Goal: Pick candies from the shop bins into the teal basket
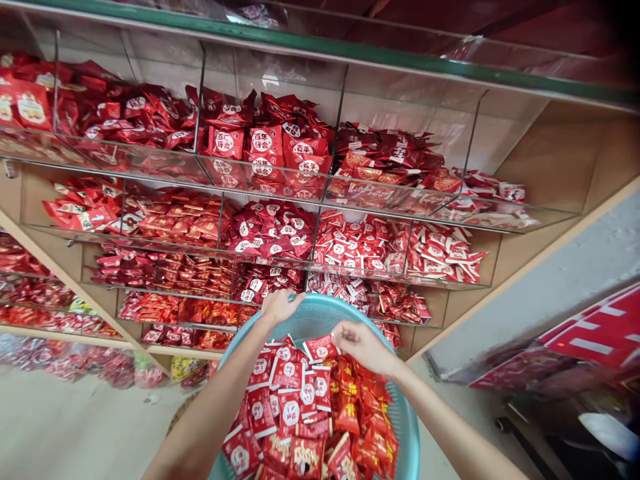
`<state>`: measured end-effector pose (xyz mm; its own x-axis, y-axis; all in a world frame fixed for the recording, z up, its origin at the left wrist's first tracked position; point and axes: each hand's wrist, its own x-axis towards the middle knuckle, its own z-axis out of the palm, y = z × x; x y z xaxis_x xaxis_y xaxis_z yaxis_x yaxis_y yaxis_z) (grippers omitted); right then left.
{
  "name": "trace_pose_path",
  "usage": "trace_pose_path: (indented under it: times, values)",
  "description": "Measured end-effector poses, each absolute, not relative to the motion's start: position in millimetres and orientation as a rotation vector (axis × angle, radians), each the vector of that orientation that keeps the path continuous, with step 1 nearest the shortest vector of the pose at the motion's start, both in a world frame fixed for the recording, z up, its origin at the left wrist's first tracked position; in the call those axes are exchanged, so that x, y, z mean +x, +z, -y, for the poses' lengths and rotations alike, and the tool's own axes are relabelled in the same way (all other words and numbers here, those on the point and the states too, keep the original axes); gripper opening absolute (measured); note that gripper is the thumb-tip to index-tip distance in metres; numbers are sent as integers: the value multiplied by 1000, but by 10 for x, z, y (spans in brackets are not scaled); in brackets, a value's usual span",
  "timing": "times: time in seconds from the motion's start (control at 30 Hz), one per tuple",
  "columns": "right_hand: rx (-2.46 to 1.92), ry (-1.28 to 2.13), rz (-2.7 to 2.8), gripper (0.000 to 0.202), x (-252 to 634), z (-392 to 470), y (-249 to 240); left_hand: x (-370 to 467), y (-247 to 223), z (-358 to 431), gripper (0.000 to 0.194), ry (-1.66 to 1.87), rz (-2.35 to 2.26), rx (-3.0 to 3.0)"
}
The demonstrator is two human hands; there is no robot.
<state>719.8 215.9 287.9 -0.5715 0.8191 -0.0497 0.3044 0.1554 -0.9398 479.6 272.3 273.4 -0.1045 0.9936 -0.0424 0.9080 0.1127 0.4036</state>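
Observation:
A turquoise plastic basket point(411, 427) is in the lower middle of the view, filled with small wrapped packets. Red packets with white round labels point(291, 408) lie on its left side, and shiny orange-red packets with gold print point(349, 415) on its right. My left hand point(281, 307) grips the basket's far rim, fingers bent over the edge. Inside the basket, my right hand point(357, 341) pinches the corner of a red packet point(320, 348) near the far wall. The hidden parts of the right fingers lie behind the hand.
Ahead rise shelves with clear dividers point(200, 100), their compartments holding red packets point(273, 230) of several kinds. Glass shelf edges point(320, 40) cross the top. Bags point(107, 367) stand on the floor at left. A grey wall point(500, 313) and red printed packages point(595, 333) are at right.

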Motion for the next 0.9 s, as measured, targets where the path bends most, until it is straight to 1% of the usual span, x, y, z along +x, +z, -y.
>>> trace_pose_path:
  times: [0.1,0.2,0.37,0.43,0.63,0.77,0.9]
  values:
    - [-1115,1680,1785,32,7188,-1871,2776,4768,2719,-2735,63,395,-2091,1865]
    - [-1123,1858,1668,35,7131,-1630,2632,4726,2690,-2743,63,405,-2094,1865]
    - [-1099,1915,1566,37,6946,-1464,2396,4636,2628,-2738,62,409,-2075,1866]
    - [-1105,1845,1620,36,6856,-1437,2320,4592,2607,-2729,62,404,-2065,1872]
    - [-1293,1407,1876,24,6620,-1267,2225,4383,2561,-2659,62,392,-2063,1881]
    - [-1398,1271,1983,16,6447,-1136,2254,4199,2514,-2581,61,368,-2063,1872]
    - [-1461,1104,2105,19,6287,-1042,2322,4066,2424,-2506,60,341,-2088,1862]
